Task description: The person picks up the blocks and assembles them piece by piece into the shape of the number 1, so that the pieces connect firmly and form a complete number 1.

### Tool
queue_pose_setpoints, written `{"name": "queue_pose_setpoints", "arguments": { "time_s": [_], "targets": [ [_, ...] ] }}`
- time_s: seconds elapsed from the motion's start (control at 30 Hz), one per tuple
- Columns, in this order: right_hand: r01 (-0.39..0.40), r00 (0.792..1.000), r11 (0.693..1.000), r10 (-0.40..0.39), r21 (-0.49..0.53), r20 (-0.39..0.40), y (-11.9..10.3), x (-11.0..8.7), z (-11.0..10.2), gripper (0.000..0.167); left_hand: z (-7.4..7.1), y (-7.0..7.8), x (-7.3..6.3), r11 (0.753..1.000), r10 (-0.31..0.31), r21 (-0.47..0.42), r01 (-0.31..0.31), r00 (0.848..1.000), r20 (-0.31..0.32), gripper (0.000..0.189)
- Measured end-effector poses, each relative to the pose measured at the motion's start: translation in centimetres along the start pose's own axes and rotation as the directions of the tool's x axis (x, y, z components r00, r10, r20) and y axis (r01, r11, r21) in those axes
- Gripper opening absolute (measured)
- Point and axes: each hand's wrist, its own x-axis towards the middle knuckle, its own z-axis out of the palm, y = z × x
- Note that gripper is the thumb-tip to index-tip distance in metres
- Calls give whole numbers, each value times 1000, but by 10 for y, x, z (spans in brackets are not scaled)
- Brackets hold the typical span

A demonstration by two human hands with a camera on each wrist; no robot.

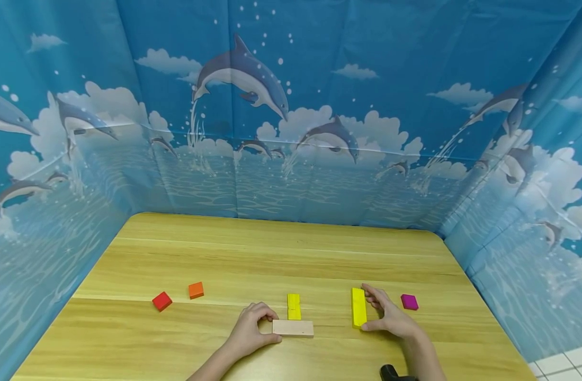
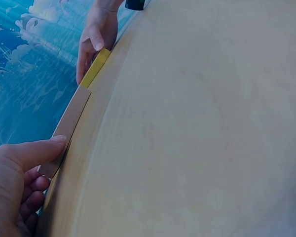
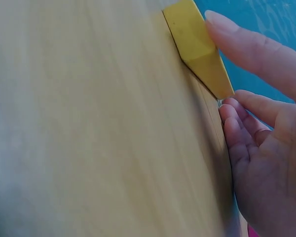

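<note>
My left hand (image 1: 252,328) pinches the left end of a plain wooden block (image 1: 295,328), with the thumb on its near side and the fingers behind. In the left wrist view the thumb presses on this wooden block (image 2: 71,128). Just behind it lies a small yellow block (image 1: 294,306), close to its far side. To the right, my right hand (image 1: 393,316) holds a longer yellow block (image 1: 359,308) by its right side, thumb at the near end and index finger at the far end. The right wrist view shows that yellow block (image 3: 200,47) beside the thumb.
A red block (image 1: 162,301) and an orange block (image 1: 196,290) lie on the left of the wooden table (image 1: 271,254). A magenta block (image 1: 409,302) sits right of the right hand. Blue dolphin-print curtains (image 1: 291,180) hang along the back and sides.
</note>
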Motion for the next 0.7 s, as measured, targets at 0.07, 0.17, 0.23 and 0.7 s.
{"name": "queue_pose_setpoints", "arguments": {
  "time_s": [0.07, 0.17, 0.23, 0.7],
  "targets": [
    [2, 1000, 1000, -2, -3, 10, 1, 0, -1, 93, 0, 0, 0, 1000, -3, -2, 3, 1000, 3, 33],
    [-4, 1000, 1000, 4, -5, 20, 1, 0, -2, 93, 0, 0, 0, 1000, -8, -6, 8, 1000, 7, 33],
    [-15, 1000, 1000, 15, -4, 25, 1, 0, -3, 93, 0, 0, 0, 1000, -11, -6, 11, 1000, 11, 33],
    [-51, 998, 998, 52, -24, 26, 0, 1, -2, 90, 0, 1, 0, 1000, -8, -1, 8, 1000, 4, 33]
  ]
}}
